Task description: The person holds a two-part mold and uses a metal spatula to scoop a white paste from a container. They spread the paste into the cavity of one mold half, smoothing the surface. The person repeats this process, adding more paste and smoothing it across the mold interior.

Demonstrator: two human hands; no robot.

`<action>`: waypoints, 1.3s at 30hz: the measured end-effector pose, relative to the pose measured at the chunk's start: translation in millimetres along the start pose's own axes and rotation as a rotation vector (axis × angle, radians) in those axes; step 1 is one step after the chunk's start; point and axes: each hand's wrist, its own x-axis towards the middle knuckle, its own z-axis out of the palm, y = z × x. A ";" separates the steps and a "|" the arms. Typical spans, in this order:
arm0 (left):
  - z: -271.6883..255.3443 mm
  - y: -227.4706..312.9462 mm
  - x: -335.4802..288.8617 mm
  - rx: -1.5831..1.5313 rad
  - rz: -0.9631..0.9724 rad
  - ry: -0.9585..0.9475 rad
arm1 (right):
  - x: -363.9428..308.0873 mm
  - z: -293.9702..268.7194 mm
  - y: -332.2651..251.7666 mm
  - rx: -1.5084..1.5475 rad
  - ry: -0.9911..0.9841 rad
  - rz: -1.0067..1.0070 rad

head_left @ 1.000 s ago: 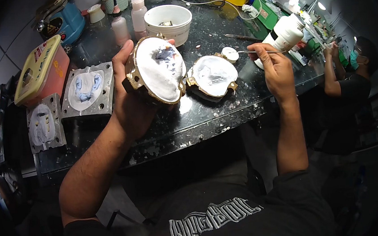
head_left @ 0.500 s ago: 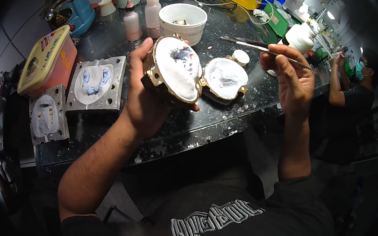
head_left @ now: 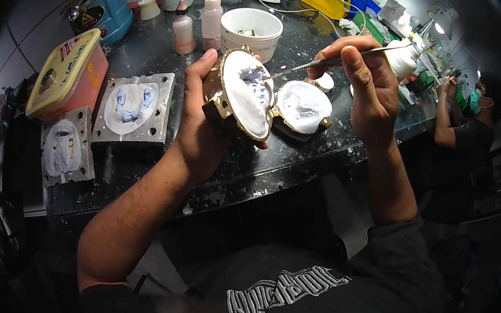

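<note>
My left hand [head_left: 198,134] grips a brass denture flask half [head_left: 248,100] filled with white plaster, tilted up off the bench. A hollow with bluish and dark marks shows in its plaster. My right hand [head_left: 369,83] pinches a thin metal dental spatula [head_left: 326,62], whose tip reaches the hollow; whether it touches the plaster I cannot tell. Just right of the held half, the other flask half [head_left: 303,109] lies on the bench with its white plaster face up. A small white round cap [head_left: 324,82] sits behind it.
Two square metal mould plates with plaster, a larger one [head_left: 161,125] and a smaller one [head_left: 83,153], lie at left beside a lidded pink tub [head_left: 85,75]. Behind stand a white bucket [head_left: 253,46], a pink bottle [head_left: 211,23] and a dropper bottle [head_left: 183,34]. A white bottle [head_left: 403,62] and a masked person [head_left: 468,119] are at right.
My right hand has moved left and turned the spatula, bringing its tip to the plaster hollow. The flask half in my left hand has shifted slightly right in the picture.
</note>
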 end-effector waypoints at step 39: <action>-11.5 10.8 -2.0 0.261 -0.045 -0.452 | -69.1 -27.1 17.0 0.327 0.670 0.089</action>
